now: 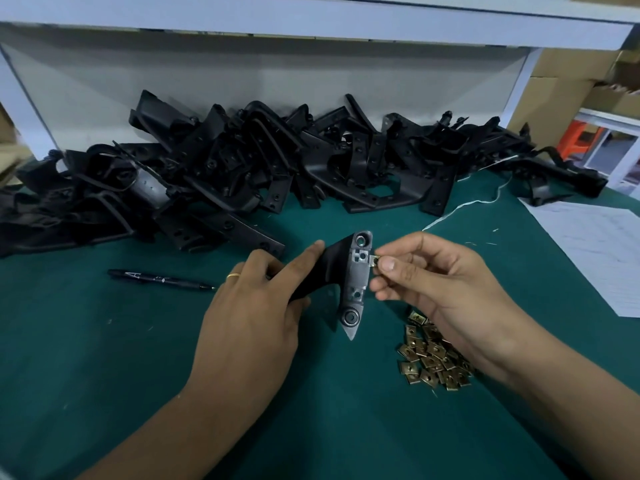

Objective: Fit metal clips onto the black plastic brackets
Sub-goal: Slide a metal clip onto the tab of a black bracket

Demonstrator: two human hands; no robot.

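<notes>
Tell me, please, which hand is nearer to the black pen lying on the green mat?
Left. The left hand, gripping the bracket, sits just right of the pen. The right hand, pinching a clip, is farther right, beyond the bracket.

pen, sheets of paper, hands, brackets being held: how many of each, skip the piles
pen: 1
sheet of paper: 1
hands: 2, left hand and right hand
held bracket: 1
total: 5
</notes>
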